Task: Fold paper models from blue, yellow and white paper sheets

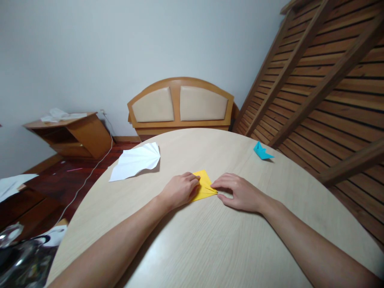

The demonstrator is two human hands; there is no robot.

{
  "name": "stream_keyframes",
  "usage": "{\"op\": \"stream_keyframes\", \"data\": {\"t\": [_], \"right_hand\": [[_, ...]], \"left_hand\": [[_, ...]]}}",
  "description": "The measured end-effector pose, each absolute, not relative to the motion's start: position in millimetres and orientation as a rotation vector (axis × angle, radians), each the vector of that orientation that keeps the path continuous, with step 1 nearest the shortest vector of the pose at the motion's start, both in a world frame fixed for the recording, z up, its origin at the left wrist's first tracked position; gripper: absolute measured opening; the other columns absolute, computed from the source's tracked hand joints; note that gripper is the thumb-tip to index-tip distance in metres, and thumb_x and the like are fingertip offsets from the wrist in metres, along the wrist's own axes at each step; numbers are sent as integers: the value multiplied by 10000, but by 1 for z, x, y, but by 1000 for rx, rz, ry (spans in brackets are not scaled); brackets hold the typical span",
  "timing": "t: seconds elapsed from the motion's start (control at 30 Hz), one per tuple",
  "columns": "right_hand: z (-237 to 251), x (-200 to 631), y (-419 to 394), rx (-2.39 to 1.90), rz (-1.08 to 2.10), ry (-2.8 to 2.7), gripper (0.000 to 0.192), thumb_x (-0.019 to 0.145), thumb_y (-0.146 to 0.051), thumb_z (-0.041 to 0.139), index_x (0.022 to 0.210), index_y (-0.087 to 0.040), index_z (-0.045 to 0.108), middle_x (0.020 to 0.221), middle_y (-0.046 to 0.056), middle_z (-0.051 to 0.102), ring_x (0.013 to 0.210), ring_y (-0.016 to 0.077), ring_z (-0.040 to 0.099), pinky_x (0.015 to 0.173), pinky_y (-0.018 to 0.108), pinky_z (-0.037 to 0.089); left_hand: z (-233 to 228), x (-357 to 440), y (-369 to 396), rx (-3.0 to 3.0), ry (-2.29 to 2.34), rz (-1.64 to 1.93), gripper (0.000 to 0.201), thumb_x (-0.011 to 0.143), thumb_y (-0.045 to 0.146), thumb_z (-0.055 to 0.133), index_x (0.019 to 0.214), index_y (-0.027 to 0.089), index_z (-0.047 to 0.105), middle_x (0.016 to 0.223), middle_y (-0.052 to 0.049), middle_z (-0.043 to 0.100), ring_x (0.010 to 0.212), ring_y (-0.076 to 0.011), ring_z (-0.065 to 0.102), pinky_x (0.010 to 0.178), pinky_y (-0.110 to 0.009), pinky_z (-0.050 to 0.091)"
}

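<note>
A folded sheet of yellow paper (204, 192) lies on the table between my two hands, with layered creases running to its pointed right corner. My left hand (182, 187) rests on the paper's left part, its fingers curled and pressing it against the tabletop; it hides that side of the sheet. At the right corner, my right hand (237, 192) has its index finger on the folded layers and its thumb beside the tip, taking hold of the point.
On the round wooden table (186, 256), a creased white sheet (136, 160) lies at the left and a small blue folded-paper piece (262, 151) at the far right. Beyond stand a headboard (180, 102), a low cabinet (87, 136) and slatted wood (324, 92).
</note>
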State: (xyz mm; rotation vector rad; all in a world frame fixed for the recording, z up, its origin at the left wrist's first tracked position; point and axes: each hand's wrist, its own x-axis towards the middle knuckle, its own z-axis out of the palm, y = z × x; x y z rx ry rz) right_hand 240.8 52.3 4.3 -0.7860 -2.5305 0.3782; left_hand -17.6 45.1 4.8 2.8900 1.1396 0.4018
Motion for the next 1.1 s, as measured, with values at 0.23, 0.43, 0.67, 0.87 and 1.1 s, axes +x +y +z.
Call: {"op": "stream_keyframes", "data": {"t": [0.23,0.43,0.67,0.87,1.1], "right_hand": [[7,240,53,-765,375,-2525,189,855,-141,615,925,-230,766,971,45,749,939,212,657,906,381,509],[7,237,51,-805,344,-2534,193,883,-164,605,994,-225,751,957,50,731,924,208,646,889,378,504],[9,220,38,-1000,254,-2578,337,918,-312,618,1242,-234,669,1046,82,637,998,243,584,921,406,485],[8,201,30,-1142,126,-2560,462,889,-449,659,1295,-231,620,1058,98,596,1015,279,546,910,437,463],[9,194,33,-1190,76,-2556,463,866,-495,668,1246,-232,638,1038,100,592,1003,288,541,877,425,454]], "left_hand": [[9,-15,43,2903,1187,355,234,995,198,428,996,143,656,1113,-116,718,1041,-237,666,881,-379,584],[5,-16,43,2897,1200,387,191,972,185,480,1017,153,663,1119,-109,720,1019,-234,684,881,-375,583],[4,-18,45,2899,1171,409,185,962,185,497,1050,149,656,1177,-108,702,1131,-245,651,958,-375,556],[5,-18,46,2869,1193,392,172,939,194,532,1051,162,659,1125,-102,705,1021,-231,693,908,-370,568],[4,-19,46,2854,1199,420,173,914,189,556,1045,160,664,1198,-108,684,1019,-241,682,881,-381,567]]}}
